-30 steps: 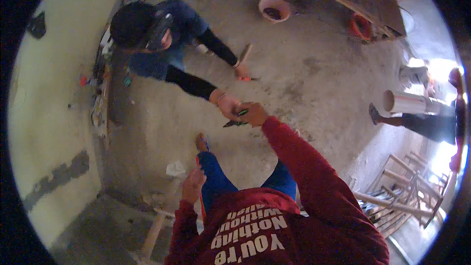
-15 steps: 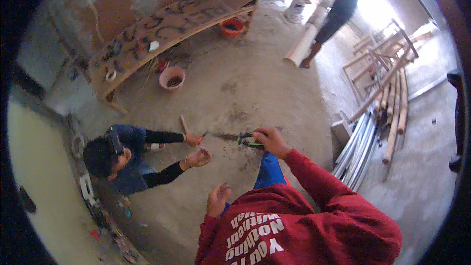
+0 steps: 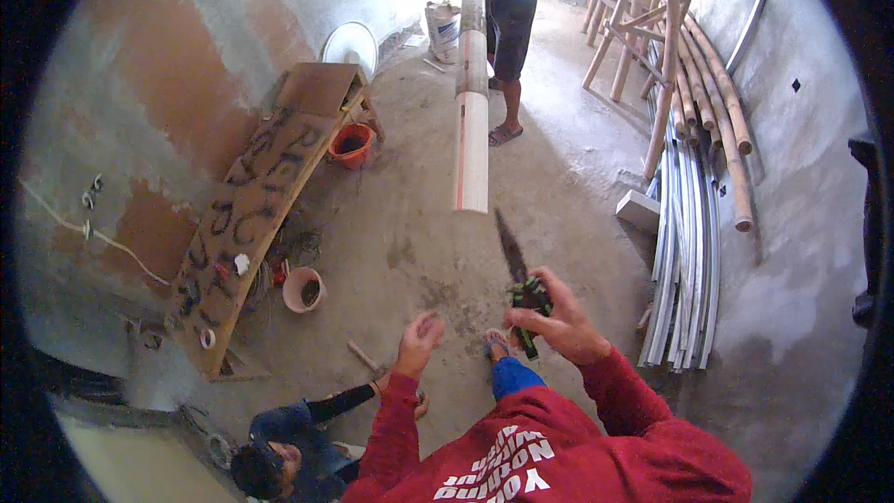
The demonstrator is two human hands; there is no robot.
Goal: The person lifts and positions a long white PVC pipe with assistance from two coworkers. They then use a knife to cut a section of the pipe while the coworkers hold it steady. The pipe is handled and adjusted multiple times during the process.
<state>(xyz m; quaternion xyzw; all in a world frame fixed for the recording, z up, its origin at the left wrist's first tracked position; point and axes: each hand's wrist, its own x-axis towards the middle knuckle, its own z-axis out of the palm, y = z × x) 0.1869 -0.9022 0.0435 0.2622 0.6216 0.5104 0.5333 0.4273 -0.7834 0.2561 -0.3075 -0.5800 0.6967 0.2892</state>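
My right hand (image 3: 565, 321) grips a handsaw (image 3: 511, 250) by its black and green handle; the dark, tapered blade points away from me. My left hand (image 3: 419, 343) is raised to the left of it, fingers loosely bent and nothing visible in them. Beyond the saw tip, a long white pipe (image 3: 473, 154) with a red stripe and a greyish middle stretch extends toward me. A standing person (image 3: 512, 19) holds its far end. The near end of the pipe is close to the blade tip but apart from it.
A crouching person (image 3: 298, 438) is at lower left, near a stick (image 3: 363, 356). Along the left wall stands a low wooden bench (image 3: 244, 196), with an orange bucket (image 3: 352, 145) and a pink bucket (image 3: 304, 290). Metal channels (image 3: 687, 270), bamboo poles (image 3: 736, 177) and a wooden trestle (image 3: 643, 19) line the right.
My view has swung toward the far end of the room. The saw blade now points forward, and my left hand has risen. The standing person's pipe now lies straight ahead of me.
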